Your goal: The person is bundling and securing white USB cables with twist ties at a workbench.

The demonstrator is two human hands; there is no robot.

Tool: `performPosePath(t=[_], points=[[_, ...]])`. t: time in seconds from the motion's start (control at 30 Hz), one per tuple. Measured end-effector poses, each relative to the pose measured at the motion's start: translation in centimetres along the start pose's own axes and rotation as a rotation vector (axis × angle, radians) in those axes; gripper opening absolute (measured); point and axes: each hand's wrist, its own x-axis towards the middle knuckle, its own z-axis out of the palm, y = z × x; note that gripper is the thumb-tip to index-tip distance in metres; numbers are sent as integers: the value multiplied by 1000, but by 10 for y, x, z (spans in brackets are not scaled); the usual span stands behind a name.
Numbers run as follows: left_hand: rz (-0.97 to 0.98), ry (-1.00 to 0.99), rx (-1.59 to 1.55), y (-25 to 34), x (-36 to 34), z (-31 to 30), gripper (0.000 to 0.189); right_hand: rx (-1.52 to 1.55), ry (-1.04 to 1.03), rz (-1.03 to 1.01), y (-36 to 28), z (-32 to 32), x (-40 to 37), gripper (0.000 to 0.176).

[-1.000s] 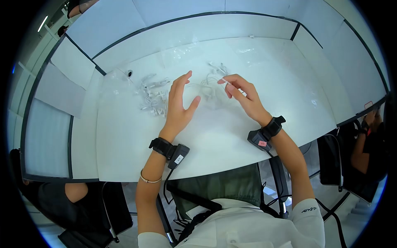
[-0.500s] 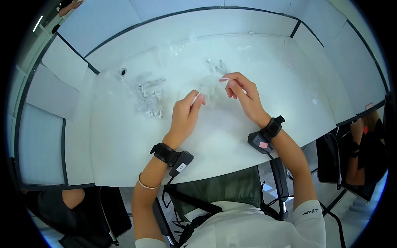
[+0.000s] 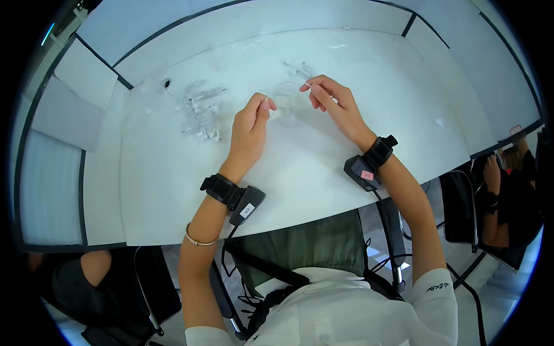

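Note:
My left hand is closed over the middle of the white table, thumb and forefinger pinching the end of a thin white piece. To its right, my right hand pinches another slender white piece. A thin clear cable curves between the two hands, faint against the tabletop. Left of my left hand lies a pile of small clear bags with white pieces. A smaller group of clear and white pieces rests just beyond my right hand.
Pale panels with dark edges surround the back and sides of the table. A round dark hole is at the back left. One person sits at the right, another at the lower left.
The whole view has shifted, so the table and piles appear higher. Both hands keep their pinches, and my left hand is turned slightly more upright.

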Motion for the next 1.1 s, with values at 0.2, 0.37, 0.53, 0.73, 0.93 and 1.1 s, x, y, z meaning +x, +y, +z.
performPosePath(t=[0.2, 0.37, 0.53, 0.73, 0.93, 1.1], points=[[25, 32, -18, 1, -1, 1, 21, -16, -60, -55, 1, 2, 0, 23], [13, 19, -20, 5, -1, 0, 19, -21, -88, -85, 5, 3, -1, 21], [16, 14, -9, 7, -1, 1, 19, -78, -58, -115, 6, 4, -2, 16], [29, -3, -65, 8, 0, 3, 20, -18, -75, -71, 0, 9, -4, 23], [137, -1, -47, -4, 4, 9, 19, -31, -152, -78, -3, 15, -6, 18], [2, -94, -218, -3, -1, 9, 16, -51, -173, -70, -2, 18, -7, 15]])
